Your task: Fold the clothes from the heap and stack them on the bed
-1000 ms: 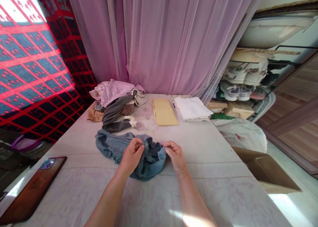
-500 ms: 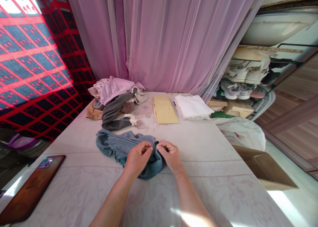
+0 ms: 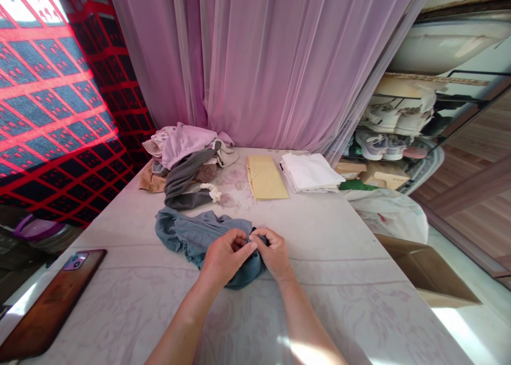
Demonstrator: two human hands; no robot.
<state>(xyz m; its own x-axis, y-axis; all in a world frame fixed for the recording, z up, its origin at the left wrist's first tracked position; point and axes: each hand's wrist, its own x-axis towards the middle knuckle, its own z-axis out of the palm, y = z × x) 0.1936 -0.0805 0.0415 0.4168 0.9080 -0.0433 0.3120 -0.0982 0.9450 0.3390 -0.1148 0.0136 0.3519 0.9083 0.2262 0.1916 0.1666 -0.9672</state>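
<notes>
A crumpled blue-grey garment (image 3: 199, 229) with a gathered edge lies on the table in front of me. My left hand (image 3: 229, 253) pinches its right end between thumb and fingers. Right beside it, my right hand (image 3: 273, 250) is closed on the same end, and the two thumbs meet or nearly meet there. The bit of cloth between the fingertips is mostly hidden. Behind the garment sits a loose heap of clothes (image 3: 187, 147) in lilac, dark grey and brown. A folded yellow cloth (image 3: 266, 177) and a stack of folded white cloths (image 3: 310, 172) lie farther back.
A phone (image 3: 56, 301) lies at the left on the pale patterned table (image 3: 339, 306). Lilac curtains (image 3: 279, 61) hang behind it. To the right stand an open cardboard box (image 3: 431, 272), a plastic bag (image 3: 387, 213) and a rack with shoes (image 3: 385, 144).
My left hand has shifted slightly right, its thumb now against my right thumb. Both hands still grip the garment's right end, which is otherwise nearly unmoved.
</notes>
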